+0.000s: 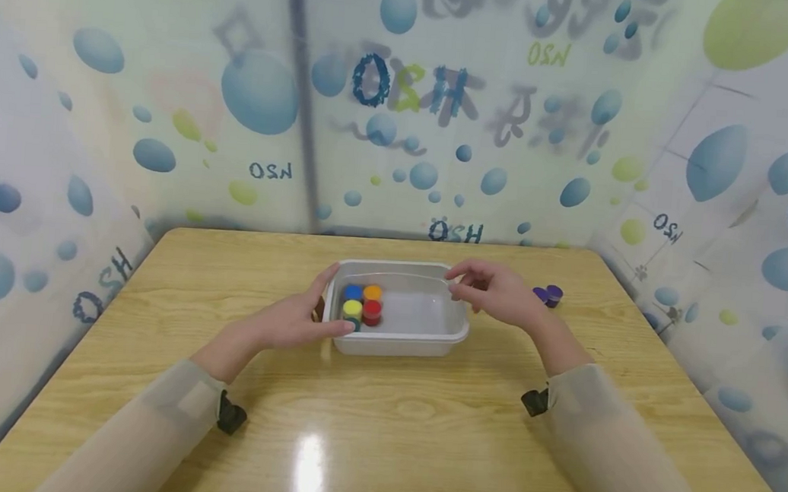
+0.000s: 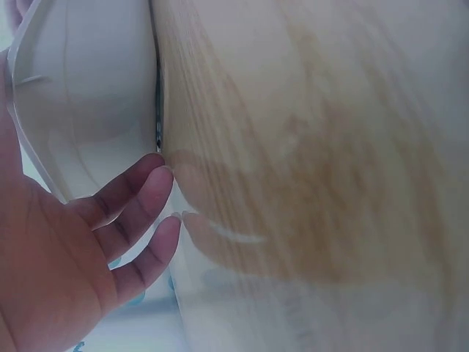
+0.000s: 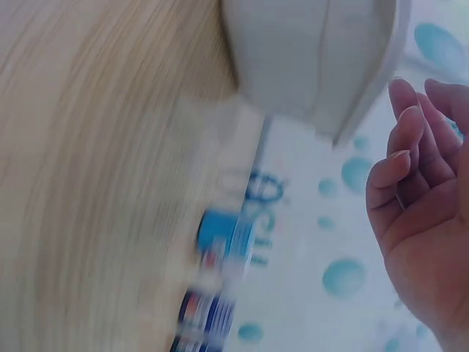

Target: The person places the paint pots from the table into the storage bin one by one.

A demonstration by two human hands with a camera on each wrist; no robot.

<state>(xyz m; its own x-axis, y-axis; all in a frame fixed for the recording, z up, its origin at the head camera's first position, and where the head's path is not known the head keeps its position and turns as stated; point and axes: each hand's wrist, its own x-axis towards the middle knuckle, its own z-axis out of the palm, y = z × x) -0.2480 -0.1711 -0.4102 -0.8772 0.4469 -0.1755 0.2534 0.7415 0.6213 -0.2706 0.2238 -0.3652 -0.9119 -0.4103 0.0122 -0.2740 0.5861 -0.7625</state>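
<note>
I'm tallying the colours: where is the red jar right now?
In the head view, the red jar sits inside the white tub, toward its left end, right of the yellow jar and just in front of the orange one.

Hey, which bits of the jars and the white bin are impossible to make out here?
Teal jar: head view, partly covered by the thumb of the left hand.
Left purple jar: head view, partly behind the right hand.
Label on the light-blue jar: right wrist view, blurred.
Lowest dark jar: right wrist view, cut by the bottom edge.
Inside of the white bin: left wrist view, behind its wall.
</note>
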